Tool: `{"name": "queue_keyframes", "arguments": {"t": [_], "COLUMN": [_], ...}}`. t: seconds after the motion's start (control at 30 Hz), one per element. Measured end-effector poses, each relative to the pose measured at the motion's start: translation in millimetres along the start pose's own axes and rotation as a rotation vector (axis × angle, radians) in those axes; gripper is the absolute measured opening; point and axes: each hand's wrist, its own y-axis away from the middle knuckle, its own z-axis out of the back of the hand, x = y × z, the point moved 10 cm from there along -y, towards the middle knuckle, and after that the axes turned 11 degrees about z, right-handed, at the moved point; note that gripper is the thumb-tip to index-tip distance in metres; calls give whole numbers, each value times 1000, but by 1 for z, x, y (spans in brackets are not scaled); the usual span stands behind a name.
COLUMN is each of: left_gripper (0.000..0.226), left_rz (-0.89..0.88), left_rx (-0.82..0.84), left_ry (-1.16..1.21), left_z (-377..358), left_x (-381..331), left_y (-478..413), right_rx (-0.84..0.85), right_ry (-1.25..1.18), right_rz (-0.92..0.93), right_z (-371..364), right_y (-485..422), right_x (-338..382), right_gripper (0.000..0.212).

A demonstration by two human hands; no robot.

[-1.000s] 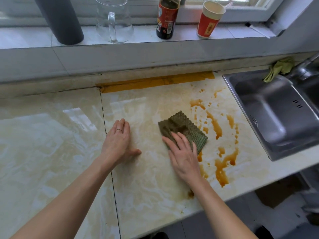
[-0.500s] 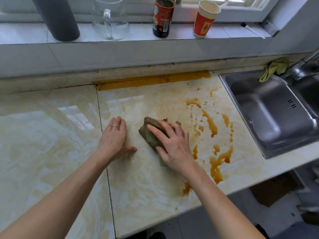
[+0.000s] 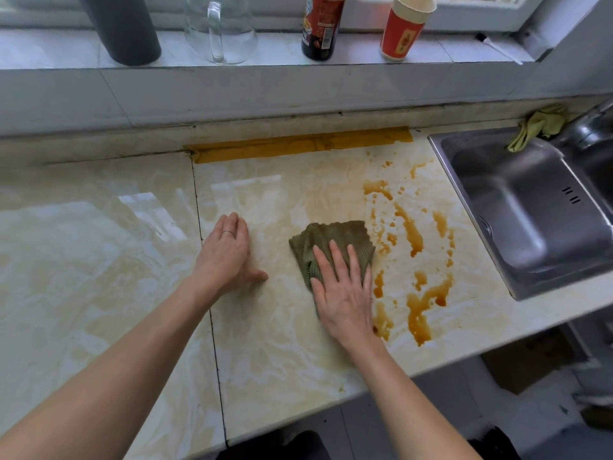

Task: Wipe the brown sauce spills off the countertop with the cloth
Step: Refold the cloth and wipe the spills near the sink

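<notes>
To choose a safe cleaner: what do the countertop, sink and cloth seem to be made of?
Countertop: probably polished stone or marble-look tile; glossy, veined, bright reflections. Sink: likely stainless steel; grey brushed sheen. Cloth: knitted fabric, matte olive; ribbed texture.

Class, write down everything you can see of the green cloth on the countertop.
The cloth is olive green, with a ribbed, knitted look and a wavy far edge. It lies bunched and creased on the marble-patterned countertop, just left of the brown sauce spills. The right hand presses flat on its near half, hiding that part.
</notes>
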Motion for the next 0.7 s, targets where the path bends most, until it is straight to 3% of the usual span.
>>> {"name": "queue_keyframes", "arguments": {"t": [0.07,0.2,0.27,0.4,0.6,0.7], "left_gripper": [120,116,110,97,75,69], "left_rz": [-2,-18,-22,-34,-50,-35], "left_rx": [-4,5,25,7,-14,-37], "left_ry": [6,56,84,89,170,207], "left_z": [0,3,4,-1,-15,-20], "left_x": [-1,1,4,3,-17,-19], "left_y": [0,2,5,20,52,70], "right_rx": [-27,20,8,-40,-6,-24], "right_ry": [-11,-17,-19,-67,-74,-97], "right_rz": [-1,248,215,-27,268,188], "right_z": [-4,-14,-11,-4,-13,-4], "right_y": [12,42,32,18,60,45], "right_x": [25,56,35,13,59,28], "right_gripper": [57,56,55,56,56,53]}}
